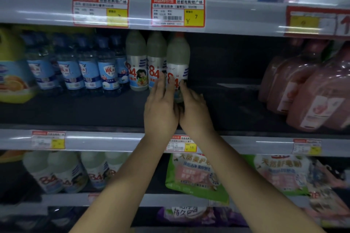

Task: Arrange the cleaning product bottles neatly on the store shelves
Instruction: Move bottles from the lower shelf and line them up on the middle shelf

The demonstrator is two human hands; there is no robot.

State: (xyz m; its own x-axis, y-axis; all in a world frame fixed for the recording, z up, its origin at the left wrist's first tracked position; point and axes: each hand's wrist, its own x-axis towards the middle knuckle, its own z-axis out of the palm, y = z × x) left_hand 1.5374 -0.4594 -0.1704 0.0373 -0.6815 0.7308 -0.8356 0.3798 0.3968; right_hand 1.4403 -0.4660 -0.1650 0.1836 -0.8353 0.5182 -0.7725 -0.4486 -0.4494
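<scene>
Head view, store shelving, dim light, some motion blur.

Both hands are reached into the middle shelf [113, 111] and meet at one white "84" bottle [178, 62]. Left hand [161, 108]: fingers fairly straight, laid up the bottle's left side and front, tips on the red "84" print. Right hand [195, 109]: fingers lightly bent, lying against the bottle's lower right side. The hands touch each other at the heel just below the bottle's base. Whether either thumb wraps behind the bottle I cannot tell; it is hidden. The bottle stands upright between the two hands, its base hidden by them.

Just left of the left hand's fingertips, two more white "84" bottles [137, 62] stand upright in a row; the nearer one touches or nearly touches the held bottle. Further left of them, a group of blue-labelled clear bottles [107, 70], then a yellow jug [13, 66] at the frame edge. Well right of the right hand, pink refill jugs [310, 89] lean on the same shelf, with bare dark shelf between.

Above the hands, the shelf rail carries a red-and-yellow price tag [178, 11]. Below the forearms, the lower shelf holds more white "84" bottles [56, 172] to the left and a green-and-pink pouch [195, 176] under the right forearm.
</scene>
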